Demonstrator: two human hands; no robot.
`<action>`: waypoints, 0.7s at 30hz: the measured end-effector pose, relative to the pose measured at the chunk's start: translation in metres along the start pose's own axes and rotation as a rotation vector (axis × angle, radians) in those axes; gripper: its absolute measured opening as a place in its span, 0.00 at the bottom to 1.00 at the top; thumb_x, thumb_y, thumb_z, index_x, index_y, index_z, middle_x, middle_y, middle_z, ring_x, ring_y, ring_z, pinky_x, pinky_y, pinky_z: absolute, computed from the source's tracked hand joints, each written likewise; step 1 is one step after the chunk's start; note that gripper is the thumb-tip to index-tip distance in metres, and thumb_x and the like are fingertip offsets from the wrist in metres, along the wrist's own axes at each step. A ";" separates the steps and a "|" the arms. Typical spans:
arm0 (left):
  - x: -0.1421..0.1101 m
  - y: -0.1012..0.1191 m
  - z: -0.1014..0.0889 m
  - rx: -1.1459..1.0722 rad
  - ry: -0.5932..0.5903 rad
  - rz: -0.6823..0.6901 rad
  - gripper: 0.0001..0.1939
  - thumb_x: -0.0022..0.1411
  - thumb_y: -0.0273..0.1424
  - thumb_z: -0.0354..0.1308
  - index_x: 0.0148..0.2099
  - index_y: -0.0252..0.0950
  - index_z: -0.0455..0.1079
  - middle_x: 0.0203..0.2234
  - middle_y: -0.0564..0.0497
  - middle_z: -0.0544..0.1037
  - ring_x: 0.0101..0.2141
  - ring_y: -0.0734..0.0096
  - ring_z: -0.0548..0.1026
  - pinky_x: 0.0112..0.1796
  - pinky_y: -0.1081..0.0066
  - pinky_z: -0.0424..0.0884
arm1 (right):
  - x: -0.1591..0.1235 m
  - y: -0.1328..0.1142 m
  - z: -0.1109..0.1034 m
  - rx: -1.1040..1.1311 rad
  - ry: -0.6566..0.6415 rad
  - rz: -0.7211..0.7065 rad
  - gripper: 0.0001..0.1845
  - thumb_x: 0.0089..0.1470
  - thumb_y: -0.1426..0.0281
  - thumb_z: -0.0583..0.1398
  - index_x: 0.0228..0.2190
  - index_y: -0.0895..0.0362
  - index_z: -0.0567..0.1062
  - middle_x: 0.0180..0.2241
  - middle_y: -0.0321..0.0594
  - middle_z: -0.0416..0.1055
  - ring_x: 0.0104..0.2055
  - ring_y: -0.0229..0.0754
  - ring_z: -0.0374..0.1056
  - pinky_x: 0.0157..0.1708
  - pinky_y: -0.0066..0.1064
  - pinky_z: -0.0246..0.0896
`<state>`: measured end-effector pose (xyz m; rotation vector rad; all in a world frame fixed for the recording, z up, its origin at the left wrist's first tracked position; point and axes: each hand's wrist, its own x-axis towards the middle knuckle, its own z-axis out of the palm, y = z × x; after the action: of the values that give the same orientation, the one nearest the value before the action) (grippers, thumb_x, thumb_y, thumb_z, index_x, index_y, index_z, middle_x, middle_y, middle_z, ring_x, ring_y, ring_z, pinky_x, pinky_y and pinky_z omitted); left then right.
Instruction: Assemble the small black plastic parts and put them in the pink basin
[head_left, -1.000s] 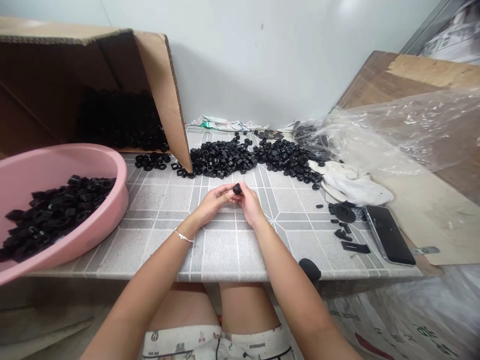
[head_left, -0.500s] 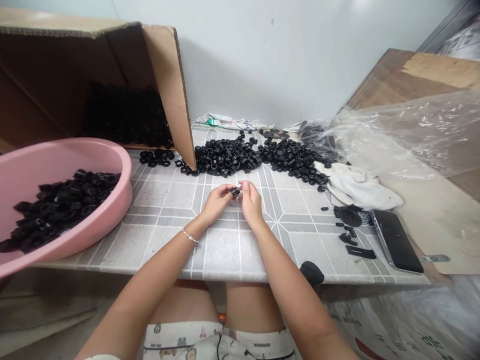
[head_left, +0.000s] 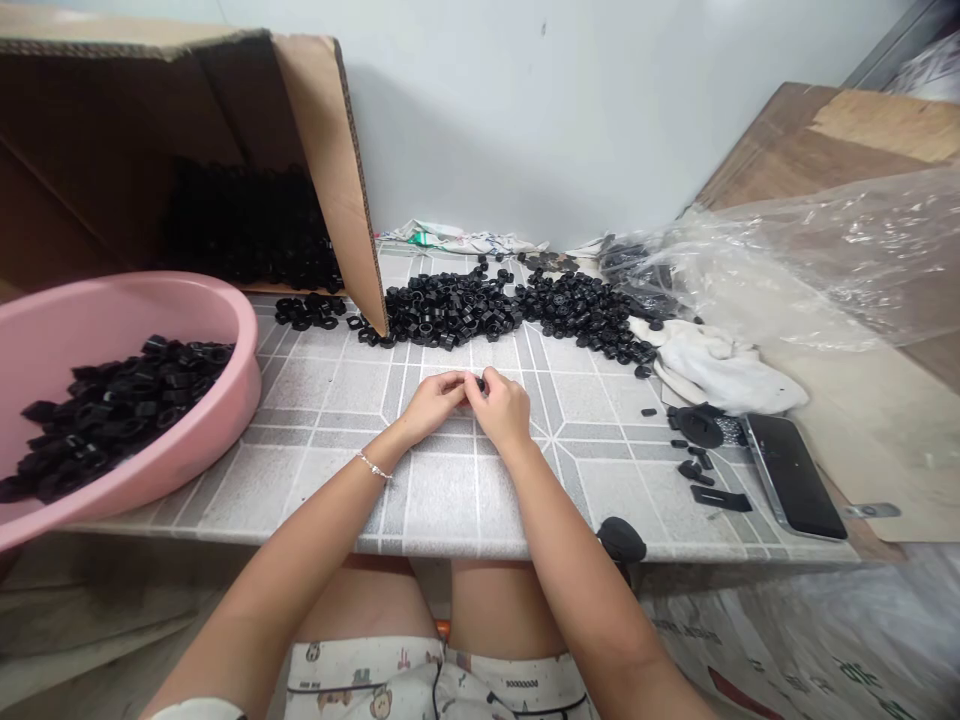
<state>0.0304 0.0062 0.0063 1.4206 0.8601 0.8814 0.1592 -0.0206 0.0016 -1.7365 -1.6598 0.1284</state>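
Over the middle of the table, my left hand and my right hand meet at the fingertips. Both are closed around a small black plastic part, mostly covered by the fingers and thumbs. Just beyond them lies a heap of black ring-shaped parts. Beside it, to the right, spreads a second heap of small black round parts.
At the left, a pink basin holds many black parts, in front of a cardboard box on its side with more inside. To the right are a white cloth, a phone, black scraps and clear plastic sheeting.
My right hand has turned and moved left, its thumb now against my left fingers. The black part, more visible before, is now mostly covered. The view has shifted slightly.
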 end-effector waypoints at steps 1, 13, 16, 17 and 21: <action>0.000 0.000 -0.001 -0.015 -0.007 -0.004 0.17 0.55 0.40 0.59 0.39 0.31 0.75 0.29 0.49 0.77 0.31 0.68 0.72 0.37 0.69 0.68 | 0.000 0.001 0.000 0.004 -0.016 0.020 0.18 0.59 0.59 0.53 0.21 0.55 0.66 0.19 0.36 0.64 0.22 0.38 0.58 0.27 0.30 0.41; -0.002 0.002 -0.007 -0.158 -0.123 -0.016 0.17 0.56 0.43 0.60 0.39 0.33 0.72 0.35 0.48 0.77 0.37 0.68 0.72 0.42 0.69 0.66 | 0.002 0.003 0.002 0.092 0.069 -0.026 0.22 0.57 0.56 0.51 0.16 0.53 0.57 0.15 0.33 0.57 0.20 0.37 0.50 0.26 0.29 0.42; -0.003 0.003 -0.007 -0.214 -0.160 -0.021 0.18 0.57 0.44 0.60 0.39 0.33 0.71 0.36 0.47 0.77 0.39 0.67 0.73 0.45 0.66 0.66 | 0.000 0.002 0.002 0.094 0.083 -0.054 0.21 0.57 0.57 0.51 0.17 0.53 0.57 0.16 0.33 0.57 0.20 0.37 0.50 0.26 0.30 0.43; -0.003 0.003 -0.007 -0.235 -0.167 -0.017 0.18 0.57 0.44 0.61 0.40 0.33 0.71 0.36 0.47 0.77 0.39 0.66 0.73 0.46 0.66 0.66 | 0.000 0.002 0.001 0.103 0.075 -0.062 0.21 0.58 0.58 0.50 0.17 0.53 0.58 0.16 0.34 0.58 0.21 0.37 0.51 0.27 0.30 0.44; -0.001 0.002 -0.007 -0.204 -0.124 0.011 0.17 0.56 0.43 0.61 0.39 0.33 0.70 0.34 0.47 0.77 0.38 0.66 0.73 0.45 0.65 0.66 | -0.002 0.002 0.000 0.126 0.024 -0.077 0.20 0.59 0.59 0.51 0.19 0.53 0.60 0.18 0.34 0.60 0.21 0.38 0.53 0.27 0.30 0.45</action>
<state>0.0241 0.0084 0.0080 1.2880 0.6509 0.8547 0.1608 -0.0221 0.0003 -1.5726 -1.6626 0.1722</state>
